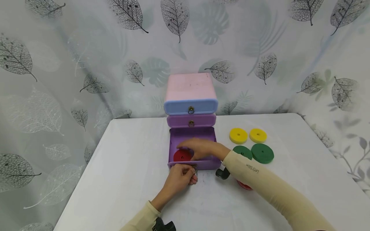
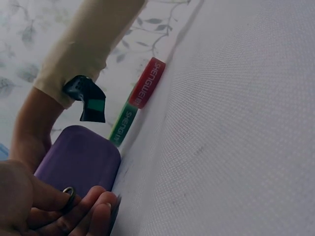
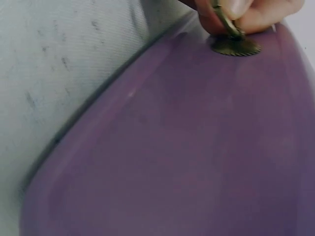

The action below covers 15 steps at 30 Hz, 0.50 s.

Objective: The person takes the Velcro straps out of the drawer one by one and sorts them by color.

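Note:
My left hand [image 1: 177, 179] pinches the small brass ring pull [image 2: 69, 192] on the front of the bottom purple drawer [image 1: 208, 165], which is pulled far out. Reaching over that front, my right hand [image 1: 199, 148] is inside the drawer, its fingers and thumb spread apart above and beside a red disc [image 1: 182, 156]. The disc has a small centre hole and lies in the drawer's front left part. In the right wrist view, the purple drawer front [image 3: 162, 147] fills most of the picture and hides the right hand.
A pink cabinet [image 1: 190, 85] with a blue drawer [image 1: 176, 108] and a closed purple drawer [image 1: 176, 121] stands against the leaf-patterned backdrop. To the right lie two yellow discs [image 1: 238, 136], two green discs [image 1: 262, 153] and a red disc [image 2: 148, 82], partly behind the right sleeve.

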Each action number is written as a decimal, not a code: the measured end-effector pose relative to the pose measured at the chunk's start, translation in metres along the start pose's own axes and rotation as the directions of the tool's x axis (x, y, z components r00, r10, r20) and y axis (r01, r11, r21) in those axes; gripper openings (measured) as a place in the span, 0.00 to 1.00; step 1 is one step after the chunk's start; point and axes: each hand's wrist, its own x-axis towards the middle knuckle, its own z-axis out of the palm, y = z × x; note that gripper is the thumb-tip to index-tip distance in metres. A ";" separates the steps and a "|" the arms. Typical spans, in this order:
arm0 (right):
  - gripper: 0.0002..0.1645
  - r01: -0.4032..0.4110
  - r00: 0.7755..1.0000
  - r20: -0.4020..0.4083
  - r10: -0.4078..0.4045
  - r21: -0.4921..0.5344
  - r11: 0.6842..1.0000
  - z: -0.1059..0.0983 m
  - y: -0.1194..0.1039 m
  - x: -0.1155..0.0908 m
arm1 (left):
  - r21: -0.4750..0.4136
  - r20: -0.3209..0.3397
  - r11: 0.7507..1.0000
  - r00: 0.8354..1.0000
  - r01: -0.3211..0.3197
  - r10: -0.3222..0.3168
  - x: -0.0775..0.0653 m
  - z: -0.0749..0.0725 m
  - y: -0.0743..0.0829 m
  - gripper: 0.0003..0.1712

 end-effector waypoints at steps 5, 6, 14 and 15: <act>0.42 0.008 1.000 -0.001 -0.008 0.014 1.000 0.004 0.001 0.002 | 0.018 0.000 1.000 1.000 -0.001 0.001 0.000 0.001 -0.002 0.12; 0.41 0.013 1.000 -0.003 -0.013 0.013 1.000 0.005 0.001 0.003 | 0.019 -0.001 1.000 1.000 0.001 -0.001 0.000 0.001 -0.003 0.12; 0.40 0.049 0.998 -0.035 -0.049 0.025 0.998 0.013 0.008 0.006 | 0.014 -0.008 1.000 1.000 0.009 -0.009 0.000 0.002 -0.003 0.12; 0.40 0.046 0.998 -0.041 -0.045 0.033 0.998 0.014 0.009 0.006 | 0.015 -0.009 1.000 1.000 0.009 -0.009 0.000 0.002 -0.003 0.12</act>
